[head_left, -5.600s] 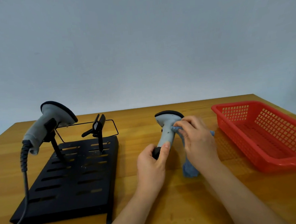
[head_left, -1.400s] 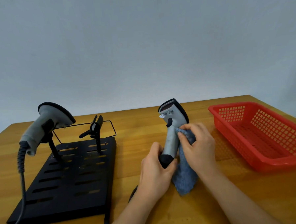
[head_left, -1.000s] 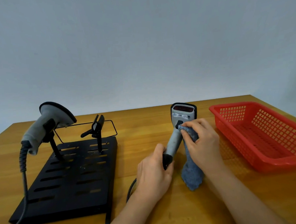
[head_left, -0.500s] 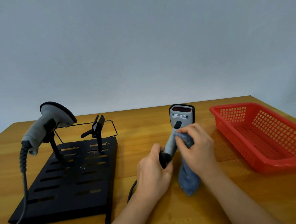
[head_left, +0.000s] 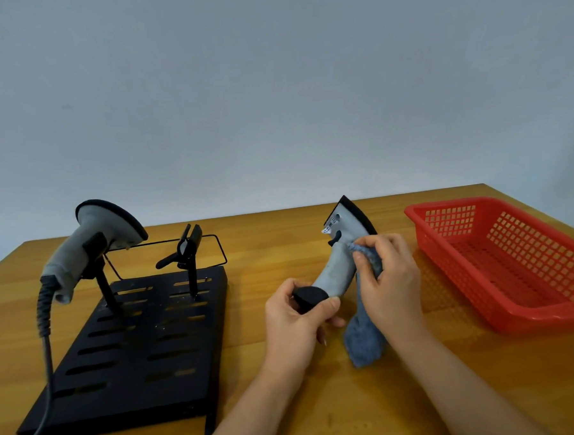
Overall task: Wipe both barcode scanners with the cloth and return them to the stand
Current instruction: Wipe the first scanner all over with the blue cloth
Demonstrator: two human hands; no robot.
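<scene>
A grey barcode scanner [head_left: 342, 244] with a black head is held upright over the table, its head turned to the left. My left hand [head_left: 296, 320] grips its black base end. My right hand [head_left: 390, 278] presses a blue-grey cloth [head_left: 363, 338] against the scanner's handle, and the cloth hangs down to the table. A second grey scanner [head_left: 95, 237] with a coiled cable rests in the left holder of the black slotted stand [head_left: 136, 351]. The stand's right clip holder [head_left: 187, 252] holds nothing.
A red plastic mesh basket [head_left: 514, 262] sits on the wooden table at the right, close to my right hand. The second scanner's cable [head_left: 44, 346] runs down off the table's front left edge. A plain wall stands behind the table.
The held scanner has been rotated so its head now faces left instead of toward me. My right hand keeps rubbing the cloth along the handle. The scanner on the stand has not moved.
</scene>
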